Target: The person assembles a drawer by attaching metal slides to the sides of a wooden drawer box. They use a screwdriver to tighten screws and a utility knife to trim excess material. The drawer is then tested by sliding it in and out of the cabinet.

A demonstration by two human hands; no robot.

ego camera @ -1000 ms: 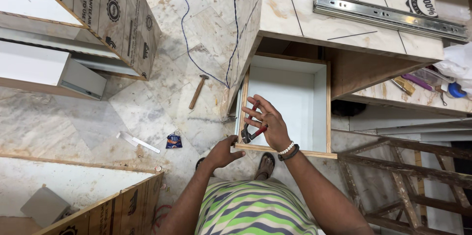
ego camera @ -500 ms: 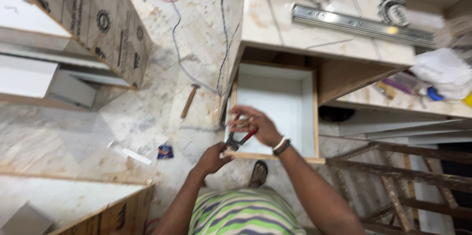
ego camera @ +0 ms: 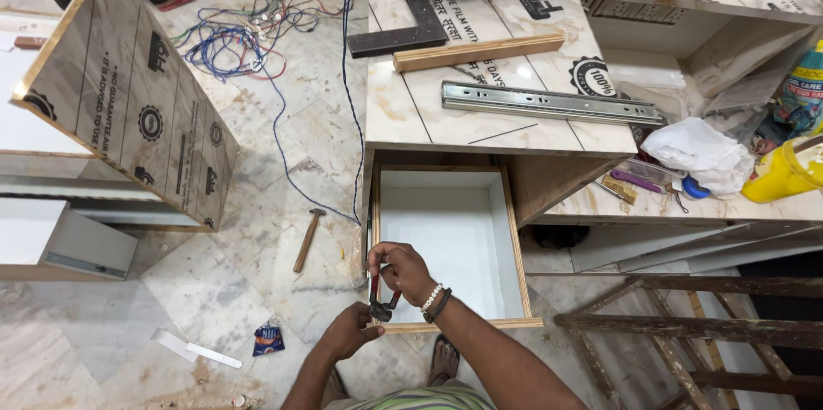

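The right hand (ego camera: 401,269) grips the red-handled metal pliers (ego camera: 380,300), fingers clenched round the handles, at the front edge of the open white wooden drawer box (ego camera: 446,238) (near its left corner). The left hand (ego camera: 350,333) pinches the pliers' head.

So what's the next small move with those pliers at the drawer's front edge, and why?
Probably squeeze and lever upward: the right hand grips the red-handled pliers, whose head sits at the drawer box front edge, beside the left hand. What they bite is too small to tell.

Marble floor (ego camera: 283,153) with tangled wires (ego camera: 231,33), laminated worktop (ego camera: 429,110), wooden trestle (ego camera: 686,333), evenly lit.
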